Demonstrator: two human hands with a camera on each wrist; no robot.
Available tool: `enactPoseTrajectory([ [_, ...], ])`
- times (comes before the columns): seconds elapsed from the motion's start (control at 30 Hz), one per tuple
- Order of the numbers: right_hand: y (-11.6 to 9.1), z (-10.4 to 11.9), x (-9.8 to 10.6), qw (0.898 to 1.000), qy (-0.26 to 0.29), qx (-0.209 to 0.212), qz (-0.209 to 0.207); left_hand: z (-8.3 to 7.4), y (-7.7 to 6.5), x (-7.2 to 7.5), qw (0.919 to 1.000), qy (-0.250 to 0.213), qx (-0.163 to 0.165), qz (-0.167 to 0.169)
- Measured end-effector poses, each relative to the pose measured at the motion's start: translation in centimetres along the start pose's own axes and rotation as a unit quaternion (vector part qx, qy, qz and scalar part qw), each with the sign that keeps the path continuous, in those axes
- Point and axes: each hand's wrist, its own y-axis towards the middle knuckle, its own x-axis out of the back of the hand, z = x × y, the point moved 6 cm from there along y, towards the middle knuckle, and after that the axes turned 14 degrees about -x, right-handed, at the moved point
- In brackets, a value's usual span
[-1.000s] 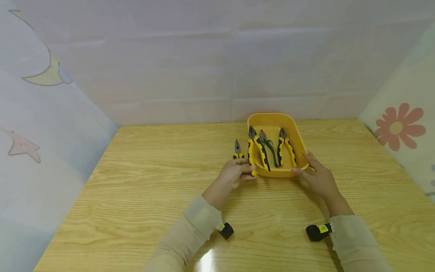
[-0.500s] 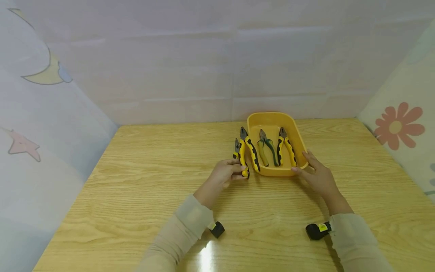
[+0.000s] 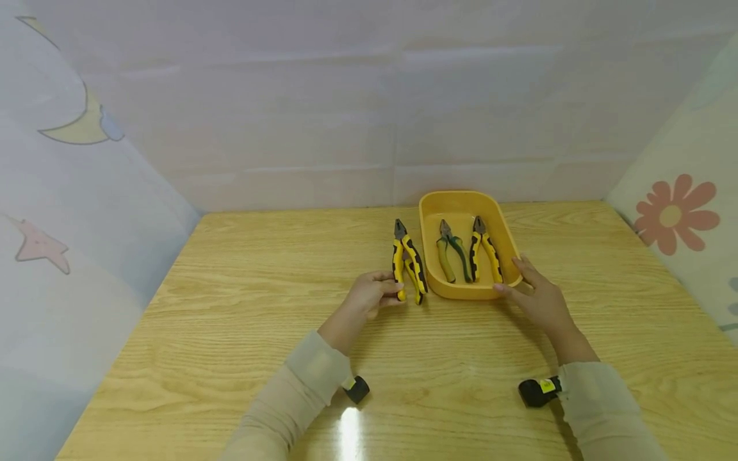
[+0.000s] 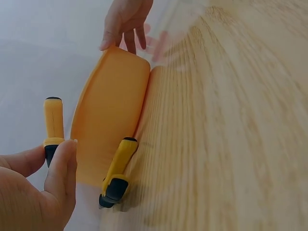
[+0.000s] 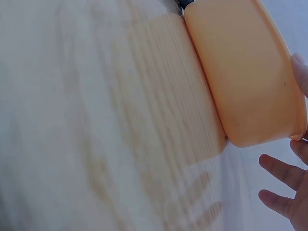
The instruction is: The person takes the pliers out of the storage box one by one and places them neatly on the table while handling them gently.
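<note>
My left hand (image 3: 369,293) pinches one handle of a pair of yellow-and-black combination pliers (image 3: 398,259), jaws pointing to the back wall. In the left wrist view that handle (image 4: 54,118) sticks up between thumb and fingers, raised off the table. Beneath it, largely hidden in the head view, lies a second pair of yellow-and-black pliers (image 3: 419,296) on the wood. My right hand (image 3: 539,304) grips the front right corner of a yellow plastic bin (image 3: 467,293), thumb at the rim. Inside the bin lie green-handled pliers (image 3: 462,256) and yellow-and-black pliers (image 3: 475,253).
The wooden table (image 3: 259,288) backs onto a pale fabric wall (image 3: 311,128). Patterned side sheets stand left and right, the right one with a red flower (image 3: 677,214). Black wrist cameras (image 3: 356,389) sit below both forearms.
My left hand has carried the combination pliers leftward, from over the bin's left edge to above the pliers on the table. The right hand and the bin have stayed put.
</note>
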Motion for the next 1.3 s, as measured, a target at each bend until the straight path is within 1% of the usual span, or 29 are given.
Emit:
enactPoseTrajectory([
  [0.17, -0.1, 0.0, -0.1, 1.000, 0.006, -0.001, 0.002, 0.2, -0.1, 0.4, 0.9999, 0.008, 0.005, -0.006],
  [0.63, -0.2, 0.1, 0.0, 1.000, 0.008, -0.002, 0.004, 0.1, -0.4, 2.2, 0.9991, 0.037, -0.001, -0.018],
  [0.9, -0.2, 0.1, 0.0, 1.000, 0.005, -0.006, 0.005, 0.3, -0.3, 3.2, 0.9987, 0.043, -0.004, -0.026],
  [1.13, -0.2, 0.1, 0.0, 1.000, 0.006, -0.010, 0.006, 0.5, -0.3, 4.1, 0.9977, 0.054, 0.008, -0.039],
  [1.3, -0.2, 0.2, 0.0, 1.000, 0.011, -0.009, 0.009, 0.6, -0.2, 4.7, 0.9973, 0.056, 0.009, -0.047],
])
